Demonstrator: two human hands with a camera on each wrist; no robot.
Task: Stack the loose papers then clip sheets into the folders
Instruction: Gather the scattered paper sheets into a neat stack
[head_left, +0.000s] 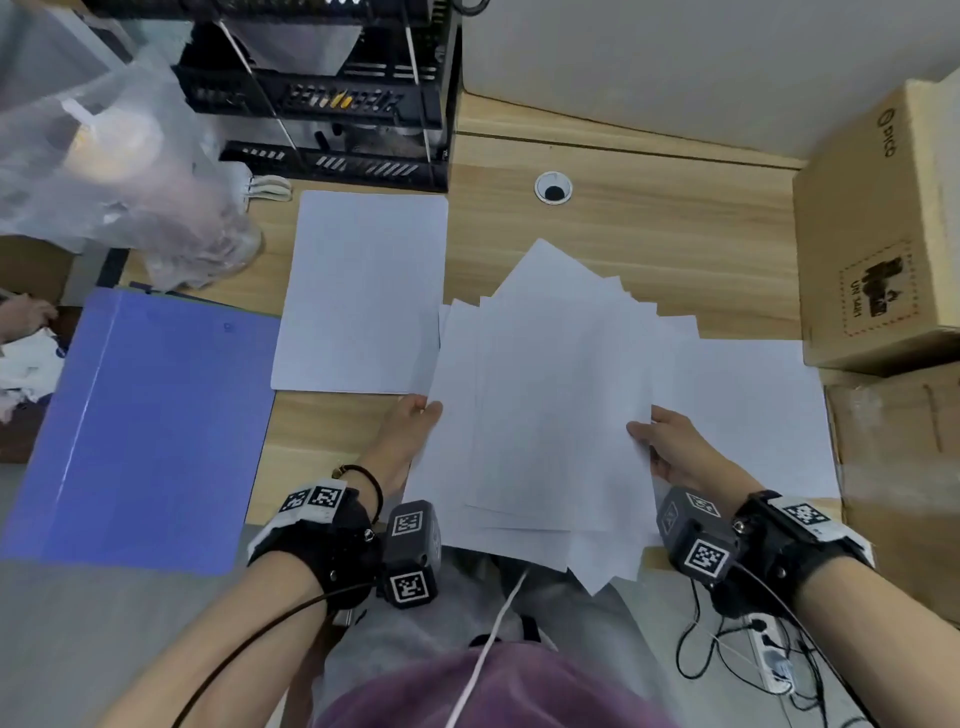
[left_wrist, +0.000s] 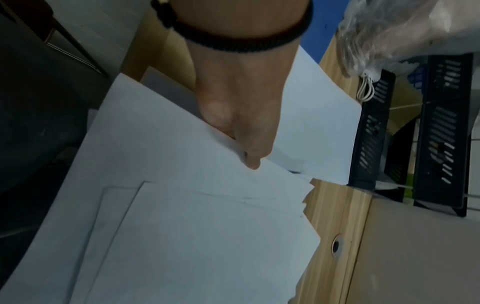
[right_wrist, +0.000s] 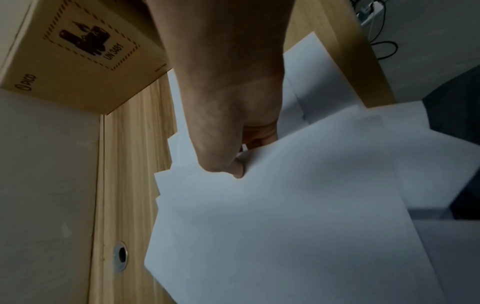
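A fanned bundle of several white sheets (head_left: 545, 405) lies over the near edge of the wooden desk (head_left: 649, 228), its corners uneven. My left hand (head_left: 415, 426) pinches the bundle's left edge, thumb on top (left_wrist: 252, 162). My right hand (head_left: 660, 441) pinches the right edge, thumb on top (right_wrist: 233, 168). Under the bundle on the right lies another white sheet (head_left: 753, 405). A separate neat white sheet (head_left: 363, 291) rests flat at the desk's middle left. A blue folder (head_left: 140, 415) lies shut at the far left.
A black tiered paper tray (head_left: 332, 98) stands at the back left, beside a clear plastic bag (head_left: 114, 156). Cardboard boxes (head_left: 883, 228) line the right side. A cable hole (head_left: 553, 188) sits at the back. Cables and a power strip (head_left: 774, 654) lie on the floor.
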